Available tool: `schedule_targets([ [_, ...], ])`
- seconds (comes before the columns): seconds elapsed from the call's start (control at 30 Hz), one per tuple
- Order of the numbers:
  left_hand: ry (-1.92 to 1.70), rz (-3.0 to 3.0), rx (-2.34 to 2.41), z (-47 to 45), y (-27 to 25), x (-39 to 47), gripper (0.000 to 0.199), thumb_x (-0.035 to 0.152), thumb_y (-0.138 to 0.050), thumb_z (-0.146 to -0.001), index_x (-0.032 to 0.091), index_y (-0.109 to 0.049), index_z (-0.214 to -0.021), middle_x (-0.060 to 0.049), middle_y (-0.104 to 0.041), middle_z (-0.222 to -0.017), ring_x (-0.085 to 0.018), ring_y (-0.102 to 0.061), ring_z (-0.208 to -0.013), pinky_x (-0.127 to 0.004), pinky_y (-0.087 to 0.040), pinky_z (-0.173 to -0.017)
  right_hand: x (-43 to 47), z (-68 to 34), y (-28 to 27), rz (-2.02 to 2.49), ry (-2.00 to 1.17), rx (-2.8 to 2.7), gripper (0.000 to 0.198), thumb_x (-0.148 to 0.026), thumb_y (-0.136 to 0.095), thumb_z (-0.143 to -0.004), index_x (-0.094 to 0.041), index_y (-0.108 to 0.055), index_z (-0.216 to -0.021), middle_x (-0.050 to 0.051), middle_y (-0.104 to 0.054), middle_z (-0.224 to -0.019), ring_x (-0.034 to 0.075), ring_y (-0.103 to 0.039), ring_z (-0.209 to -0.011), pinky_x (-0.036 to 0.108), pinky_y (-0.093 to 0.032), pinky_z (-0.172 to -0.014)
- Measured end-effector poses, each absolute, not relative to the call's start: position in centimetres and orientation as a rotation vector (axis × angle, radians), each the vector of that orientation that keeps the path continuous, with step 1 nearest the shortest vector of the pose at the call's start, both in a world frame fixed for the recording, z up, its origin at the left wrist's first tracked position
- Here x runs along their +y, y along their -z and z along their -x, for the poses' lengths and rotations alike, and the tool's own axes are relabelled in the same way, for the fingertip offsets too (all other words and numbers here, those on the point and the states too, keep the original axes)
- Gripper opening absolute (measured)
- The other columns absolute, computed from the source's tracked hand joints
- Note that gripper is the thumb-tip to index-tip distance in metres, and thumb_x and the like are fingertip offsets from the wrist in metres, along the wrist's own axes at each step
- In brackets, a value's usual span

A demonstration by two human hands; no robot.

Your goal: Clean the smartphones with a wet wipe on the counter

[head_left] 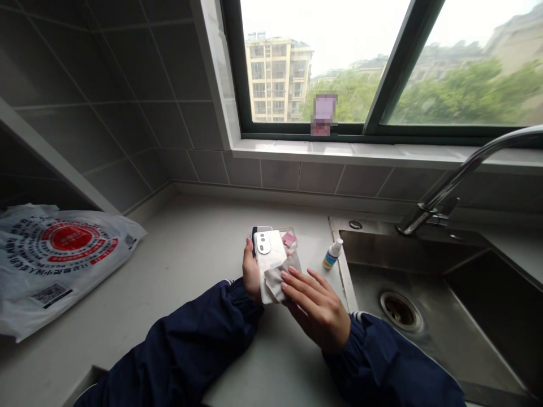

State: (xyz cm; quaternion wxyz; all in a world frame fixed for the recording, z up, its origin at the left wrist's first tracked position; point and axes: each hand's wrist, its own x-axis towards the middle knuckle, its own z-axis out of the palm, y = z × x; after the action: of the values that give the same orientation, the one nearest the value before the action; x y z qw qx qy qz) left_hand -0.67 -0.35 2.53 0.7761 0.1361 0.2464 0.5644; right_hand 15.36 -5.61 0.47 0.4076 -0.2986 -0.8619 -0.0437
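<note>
A white smartphone [271,243] is in my left hand [251,270], its back with the oval camera block facing up. The thumb runs along the phone's left edge, and the other fingers are hidden beneath. A grey cleaning cloth [278,278] lies over the phone's lower right part. My right hand [319,308] presses this cloth against the phone with fingers stretched forward; its thumb is mostly hidden. Just beyond the phone are a clear phone case [296,233] with a pink piece [289,239] on it, and a dark flat item [255,230], partly covered.
A small spray bottle [333,254] with a white cap stands right of the phone, beside the steel sink [345,271]. The chrome faucet [462,169] arches over the sink. At the left, a white plastic bag [25,294] with red print lies on the counter [190,237].
</note>
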Motion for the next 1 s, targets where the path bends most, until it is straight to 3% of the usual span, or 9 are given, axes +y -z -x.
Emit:
schedule_targets([
  [0.23, -1.187, -0.355, 0.587, 0.6, -2.3, -0.2, 0.083, 0.076, -0.032, -0.085, 0.004, -0.060, -0.116, -0.020, -0.071, -0.091, -0.033, -0.068, -0.091, -0.044, -0.050, -0.086, -5.3, -15.6, 0.1, 0.803, 0.044, -2.085, 0.042, -0.009, -0.059, -0.090, -0.021, -0.060, -0.130, 0.009, -0.067, -0.127, 0.024, -0.061, -0.123, 0.041, -0.054, -0.101],
  [0.53, -1.230, -0.490, 0.545, 0.9, -1.2, 0.2, 0.074, 0.072, -0.039, -0.087, 0.011, -0.058, -0.124, -0.017, -0.070, -0.110, -0.032, -0.065, -0.103, -0.044, -0.050, -0.090, -5.3, -15.9, 0.4, 0.949, 0.048, -1.934, 0.058, -0.007, -0.055, -0.092, -0.029, -0.047, -0.145, 0.005, -0.067, -0.127, 0.024, -0.069, -0.110, 0.036, -0.060, -0.094],
  [0.73, -1.151, -0.706, 0.714, 1.0, -0.8, -0.2, 0.057, 0.064, -0.050, -0.087, 0.023, -0.059, -0.124, -0.013, -0.063, -0.126, -0.027, -0.065, -0.095, -0.037, -0.056, -0.069, -5.1, -16.2, 0.5, 1.024, 0.029, -1.906, 0.065, -0.009, -0.053, -0.092, -0.025, -0.034, -0.152, 0.009, -0.063, -0.132, 0.028, -0.072, -0.103, 0.037, -0.063, -0.086],
  [0.87, -1.219, -0.846, 0.777, 0.8, -1.1, -0.4, 0.054, 0.051, -0.063, -0.085, 0.028, -0.052, -0.132, -0.011, -0.062, -0.122, -0.021, -0.065, -0.089, -0.031, -0.056, -0.065, -4.9, -16.2, 0.9, 1.085, -0.158, -1.861, 0.056, -0.015, -0.051, -0.093, -0.022, -0.040, -0.148, 0.010, -0.068, -0.124, 0.024, -0.076, -0.085, 0.032, -0.065, -0.075],
  [1.0, -1.258, -0.854, 0.830, 0.9, -1.0, -0.2, 0.059, 0.045, -0.066, -0.083, 0.028, -0.048, -0.137, -0.011, -0.062, -0.119, -0.021, -0.066, -0.089, -0.029, -0.056, -0.063, -4.6, -16.1, 1.2, 1.171, -0.558, -1.681, 0.032, -0.029, -0.057, -0.092, -0.021, -0.061, -0.122, 0.005, -0.076, -0.095, 0.022, -0.076, -0.076, 0.028, -0.066, -0.063],
])
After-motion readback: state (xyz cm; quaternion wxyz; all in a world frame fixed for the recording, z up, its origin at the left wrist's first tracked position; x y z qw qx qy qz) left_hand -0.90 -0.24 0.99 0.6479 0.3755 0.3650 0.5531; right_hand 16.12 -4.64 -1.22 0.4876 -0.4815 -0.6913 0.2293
